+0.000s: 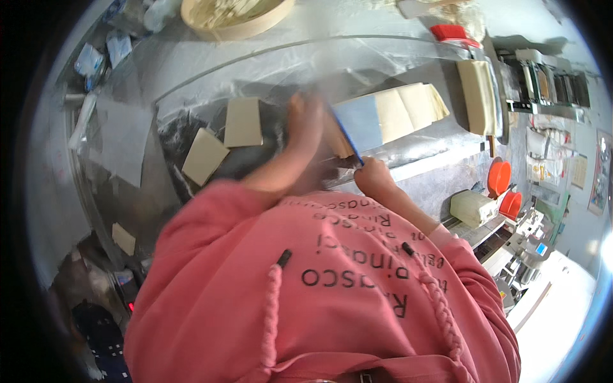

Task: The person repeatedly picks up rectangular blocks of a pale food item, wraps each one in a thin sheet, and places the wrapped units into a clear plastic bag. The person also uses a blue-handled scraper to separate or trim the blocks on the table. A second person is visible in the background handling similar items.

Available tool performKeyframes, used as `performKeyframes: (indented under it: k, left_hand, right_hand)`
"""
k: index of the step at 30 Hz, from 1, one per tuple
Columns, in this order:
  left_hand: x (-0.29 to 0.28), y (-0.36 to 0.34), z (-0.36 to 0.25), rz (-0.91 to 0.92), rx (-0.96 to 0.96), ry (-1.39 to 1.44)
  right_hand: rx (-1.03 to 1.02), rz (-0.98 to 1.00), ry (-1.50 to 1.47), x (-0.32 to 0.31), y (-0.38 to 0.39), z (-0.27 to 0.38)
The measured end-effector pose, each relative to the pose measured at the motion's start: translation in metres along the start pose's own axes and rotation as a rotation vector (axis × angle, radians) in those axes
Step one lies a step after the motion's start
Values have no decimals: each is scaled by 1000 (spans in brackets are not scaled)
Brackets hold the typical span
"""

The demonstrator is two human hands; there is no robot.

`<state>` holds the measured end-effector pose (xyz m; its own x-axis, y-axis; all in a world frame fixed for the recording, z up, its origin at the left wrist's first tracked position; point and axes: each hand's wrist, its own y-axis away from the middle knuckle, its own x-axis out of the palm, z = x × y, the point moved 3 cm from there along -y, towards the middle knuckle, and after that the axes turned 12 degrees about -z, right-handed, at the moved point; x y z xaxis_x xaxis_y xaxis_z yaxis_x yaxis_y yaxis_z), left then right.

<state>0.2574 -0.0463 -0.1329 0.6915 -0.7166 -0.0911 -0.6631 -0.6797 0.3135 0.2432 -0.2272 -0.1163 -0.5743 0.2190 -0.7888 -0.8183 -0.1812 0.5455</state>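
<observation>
A long pale strip of layered dough sheet (408,110) lies across the dark work surface. A blue-grey rectangular sheet (359,120) covers its left part. My right hand (375,179) is closed on the near end of a long, thin blue tool (345,135), which slants across the strip's left end; its exact kind is unclear. Just left of the tool, my left hand (305,118) is by the strip's end, its fingers smeared by motion. Farther left lie two cut dough pieces, an upright rectangle (243,121) and a tilted one (205,156).
A round wooden-rimmed container (237,29) stands at the back. At the right are a thick pale folded stack (476,97), a red brush (449,33), a pale plastic canister (474,209) and orange-red round containers (499,177). Another pale piece (123,239) lies at the lower left.
</observation>
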Motion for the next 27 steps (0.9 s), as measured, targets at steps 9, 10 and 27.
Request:
performKeyframes:
  k: [9,10,27]
  left_hand:
    - [-37,23,17,400,-593,930]
    - [-40,18,14,346,-584,924]
    - [287,43,-72,480,568,-629]
  right_hand:
    - [-570,-41,-239,-91,34,45]
    - [-511,9,-424,-112,34,23]
    - [82,-648,239,-311,-201,-410]
